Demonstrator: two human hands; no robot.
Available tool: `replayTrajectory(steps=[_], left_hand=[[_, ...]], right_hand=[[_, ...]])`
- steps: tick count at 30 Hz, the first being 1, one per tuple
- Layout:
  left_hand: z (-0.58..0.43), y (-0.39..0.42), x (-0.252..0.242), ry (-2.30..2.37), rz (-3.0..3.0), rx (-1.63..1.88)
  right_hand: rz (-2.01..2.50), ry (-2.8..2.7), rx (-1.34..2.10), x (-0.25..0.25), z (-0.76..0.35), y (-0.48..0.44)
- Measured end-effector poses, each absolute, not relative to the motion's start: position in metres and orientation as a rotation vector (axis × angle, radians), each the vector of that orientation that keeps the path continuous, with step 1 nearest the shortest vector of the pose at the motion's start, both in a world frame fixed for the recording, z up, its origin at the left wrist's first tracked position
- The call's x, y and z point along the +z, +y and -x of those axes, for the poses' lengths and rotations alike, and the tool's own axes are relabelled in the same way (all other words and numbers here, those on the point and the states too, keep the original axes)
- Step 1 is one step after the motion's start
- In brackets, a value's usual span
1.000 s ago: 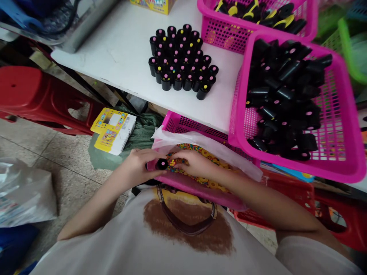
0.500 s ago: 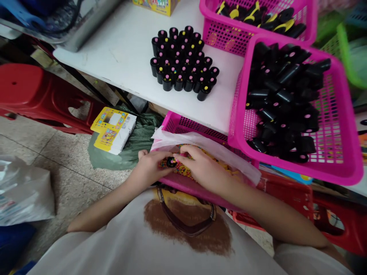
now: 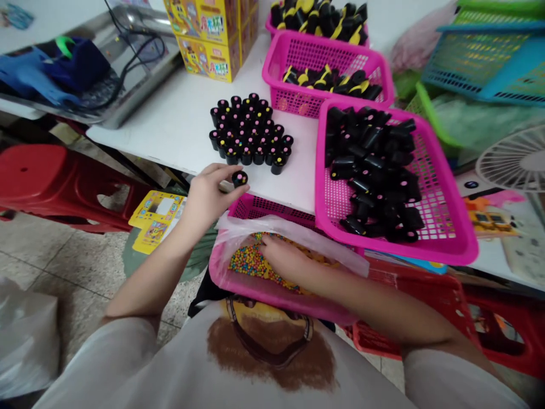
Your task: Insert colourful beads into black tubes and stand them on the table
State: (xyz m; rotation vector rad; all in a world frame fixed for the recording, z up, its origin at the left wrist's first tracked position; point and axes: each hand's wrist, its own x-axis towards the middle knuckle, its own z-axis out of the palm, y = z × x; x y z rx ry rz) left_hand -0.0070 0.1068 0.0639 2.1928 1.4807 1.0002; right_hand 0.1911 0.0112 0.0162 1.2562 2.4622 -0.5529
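Note:
My left hand [image 3: 208, 196] holds a small black cup [image 3: 239, 180] between thumb and fingers, just off the table's front edge. The cup is upright, and a pink peg and a yellow spot show in its top. My right hand [image 3: 281, 258] reaches down into many-coloured small beads [image 3: 249, 262], fingers curled together; what they hold, if anything, is hidden. The beads lie in a pink basket [image 3: 219, 267] lined with clear plastic film [image 3: 340, 254], close against my body. Several similar black cups [image 3: 244, 128] with pink or yellow pegs stand grouped on the white table [image 3: 157, 145].
At right, a pink basket [image 3: 462, 244] holds black cups lying loose; behind it another pink basket [image 3: 281, 42] holds black and yellow pieces. Yellow boxes [image 3: 208, 54] are stacked at the back. A metal tray [image 3: 123, 105] lies left, above a red stool [image 3: 46, 182].
My left hand has moved up and away from the bead basket with the black cup, toward the table. My right hand has left the cup and dipped into the beads. The view has tilted upward.

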Motion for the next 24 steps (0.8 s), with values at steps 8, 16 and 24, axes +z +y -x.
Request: replayTrajectory(steps=[8,16,24], left_hand=[[-0.026,0.161,0.047,1.528,-2.228,0.796],[-0.083,0.159,0.123,1.154,-2.59,1.014],[-0.237,0.201,0.124,0.879,-3.013,-0.022]], right_hand=[[-1.277,2.562,-0.503,-0.015,-0.155,0.009],[-1.074,2.659,-0.645,-0.021,-0.147,0.022],[-0.843,2.852,-0.749,-0.022,-0.148,0.032]])
